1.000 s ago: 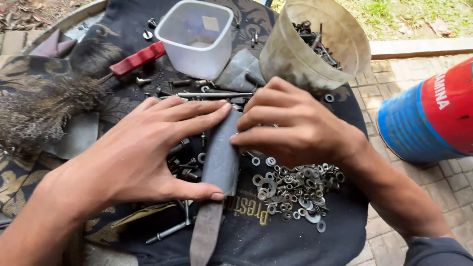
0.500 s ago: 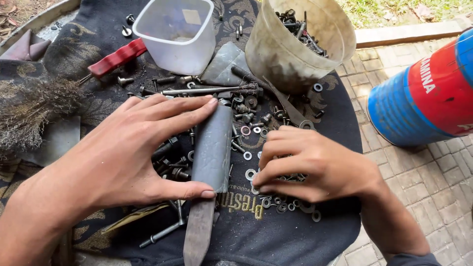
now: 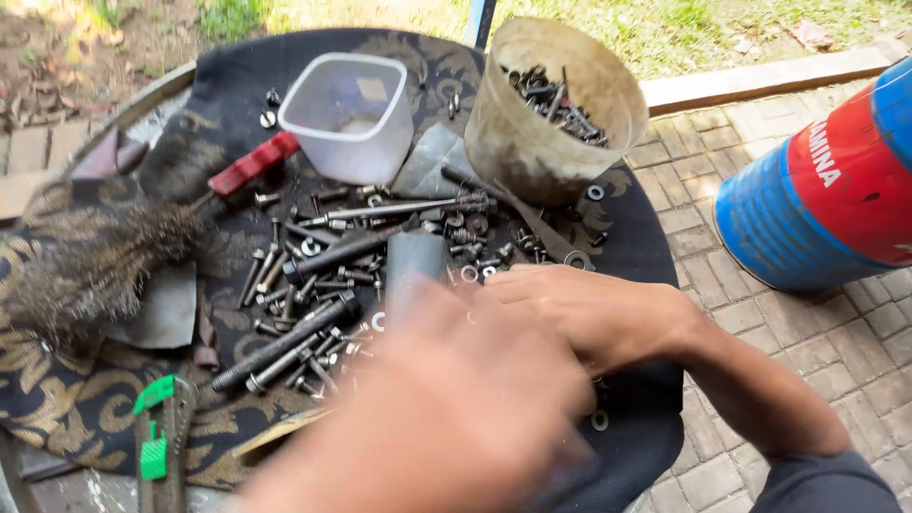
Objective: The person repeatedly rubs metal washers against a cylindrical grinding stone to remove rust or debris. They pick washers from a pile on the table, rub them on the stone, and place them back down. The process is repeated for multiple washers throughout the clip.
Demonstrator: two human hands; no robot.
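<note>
My left hand (image 3: 437, 418) is a large blur in the foreground, lifted off the cloth, and its fingers cannot be made out. My right hand (image 3: 589, 309) rests on the dark patterned cloth (image 3: 228, 85), fingers pointing left and partly hidden behind the left hand. Just beyond both hands the top of a grey flat metal piece (image 3: 414, 264) sticks out. Loose bolts, nuts and washers (image 3: 313, 275) lie scattered left of it. Whether either hand holds anything cannot be seen.
A clear plastic tub (image 3: 347, 114) and a beige bucket (image 3: 541, 142) holding bolts stand at the back. A red-handled wire brush (image 3: 249, 163) lies left, a green utility knife (image 3: 157, 442) at the near left. A blue and red drum (image 3: 826, 180) stands on the paving right.
My left hand has lifted off the grey metal piece and swung toward the camera, blurring. The right hand has slid nearer and lower, over the washer pile. The view has shifted.
</note>
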